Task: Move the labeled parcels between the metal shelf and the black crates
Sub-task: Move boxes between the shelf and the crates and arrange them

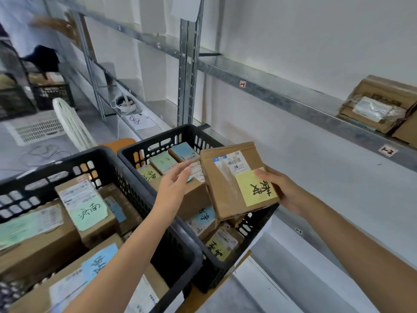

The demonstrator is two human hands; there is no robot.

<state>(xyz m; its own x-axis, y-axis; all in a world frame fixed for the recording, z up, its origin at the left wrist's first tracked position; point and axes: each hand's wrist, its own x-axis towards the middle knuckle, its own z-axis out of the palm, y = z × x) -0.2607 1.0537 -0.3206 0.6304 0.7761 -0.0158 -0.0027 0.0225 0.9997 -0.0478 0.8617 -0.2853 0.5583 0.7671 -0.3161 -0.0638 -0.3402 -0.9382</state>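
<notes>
Head: black crates point(155, 137) packed with parcels point(90, 204); right grip point(286, 190) holds yellow-tagged parcel point(225, 184); left grip point(173, 186) slack.

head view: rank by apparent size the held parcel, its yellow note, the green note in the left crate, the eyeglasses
1. held parcel
2. yellow note and green note, about alike, not ranked
3. eyeglasses, smallest, but farther off so unsure

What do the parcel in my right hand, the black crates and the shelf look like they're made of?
Parcel: matte brown cardboard, creased edges, glossy tape strip. Black crates: probably moulded plastic, given slotted lattice walls. Shelf: metal, likely galvanised steel, dull grey mottled sheen.
</notes>
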